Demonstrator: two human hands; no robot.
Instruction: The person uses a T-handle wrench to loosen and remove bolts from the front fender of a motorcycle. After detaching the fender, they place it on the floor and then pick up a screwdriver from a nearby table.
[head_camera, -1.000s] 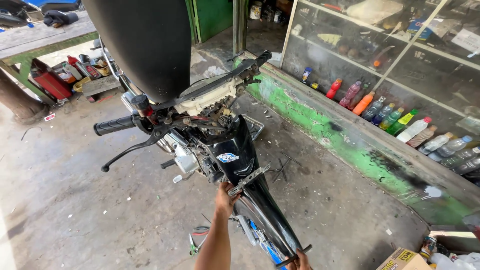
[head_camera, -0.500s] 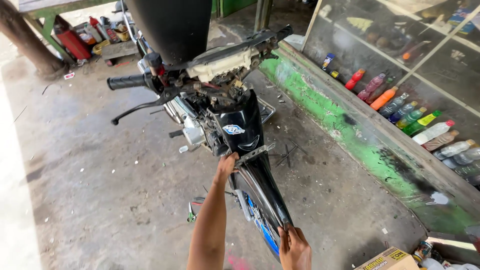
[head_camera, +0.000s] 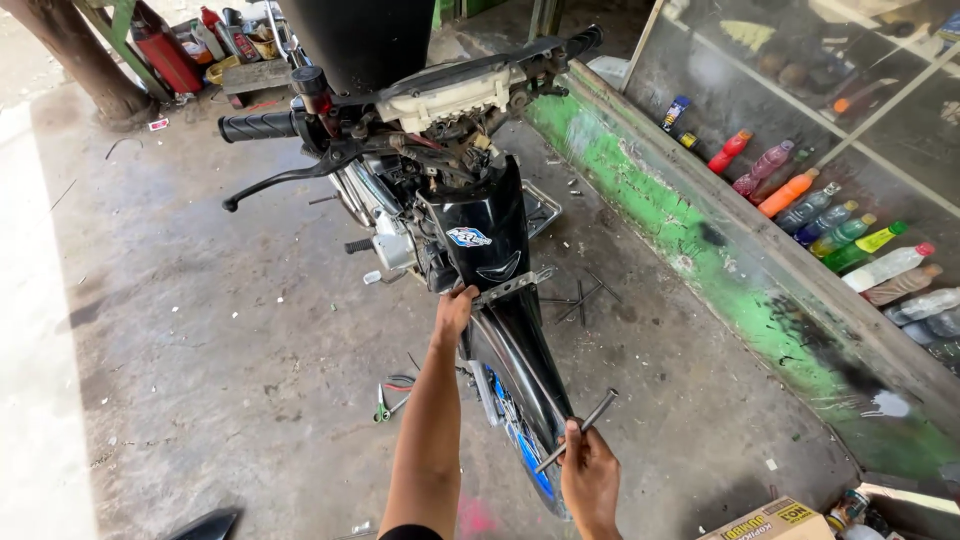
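A black motorcycle (head_camera: 480, 230) stands facing me with its front panels off and wiring bare below the handlebar (head_camera: 260, 126). My left hand (head_camera: 453, 310) reaches up and grips the lower edge of the black front cover, beside a metal bracket (head_camera: 515, 285). My right hand (head_camera: 588, 475) is low beside the black front fender (head_camera: 525, 370) and holds a long metal rod-shaped tool (head_camera: 580, 428), which slants up to the right.
Pliers (head_camera: 384, 403) and small metal parts (head_camera: 578, 295) lie on the concrete floor. A green-painted ledge (head_camera: 690, 240) with a glass cabinet of coloured bottles (head_camera: 830, 235) runs along the right. Oil cans (head_camera: 165, 50) sit far left; a cardboard box (head_camera: 775, 520) is at bottom right.
The view has shifted closer and lower over the bike. My right hand has come up beside the fender, now showing the metal rod. My left hand stays at the front cover's lower edge.
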